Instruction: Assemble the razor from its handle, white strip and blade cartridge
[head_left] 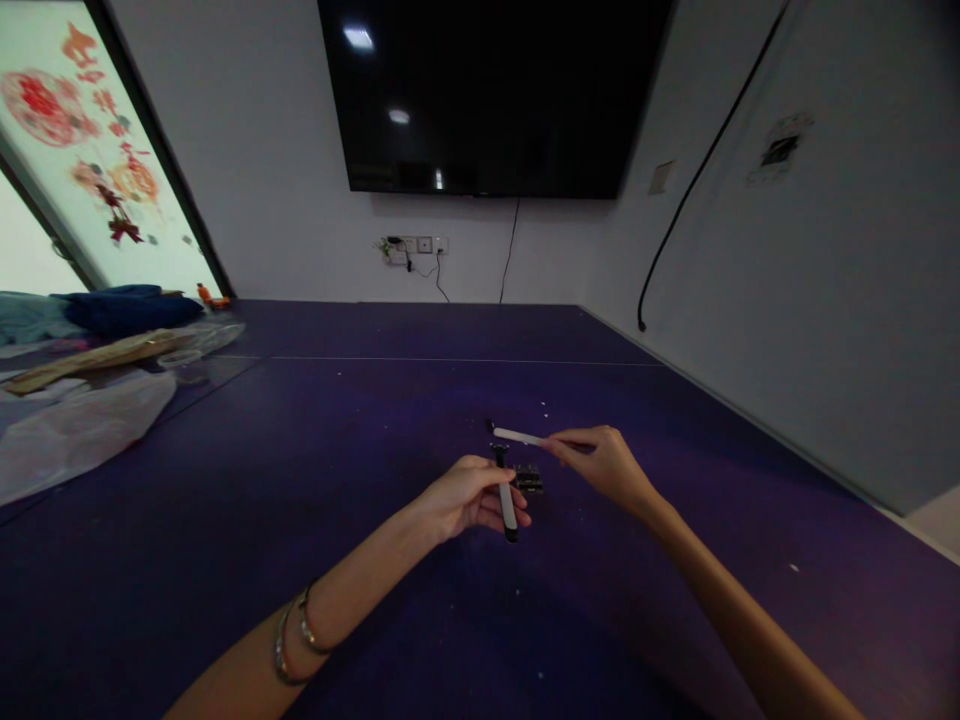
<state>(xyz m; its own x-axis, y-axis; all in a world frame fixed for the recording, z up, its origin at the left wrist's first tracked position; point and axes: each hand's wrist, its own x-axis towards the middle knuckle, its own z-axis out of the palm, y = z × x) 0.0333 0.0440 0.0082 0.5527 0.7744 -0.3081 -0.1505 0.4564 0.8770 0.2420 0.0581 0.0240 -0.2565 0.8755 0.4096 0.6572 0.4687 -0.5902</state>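
In my left hand (480, 495) is a razor (507, 505) with a pale handle, dark ends and a T-shaped head pointing away from me. The thumb presses on its handle and the fingers curl beneath. My right hand (596, 460) pinches the end of a slim white stick (519, 436) with a small dark tip, possibly a brush. That tip hovers just beyond the razor's head, and I cannot tell whether they touch. Beside my left fingertips is a small dark piece with several ridged sections (529, 479), partly hidden by the hand.
The dark purple surface (337, 600) carries a few white specks. Clear plastic bags (82, 425), a strip of brown cardboard (97, 360) and folded blue cloth (131, 310) lie at the left. A black cable (697, 175) hangs down the right wall, and a television (495, 100) is mounted ahead.
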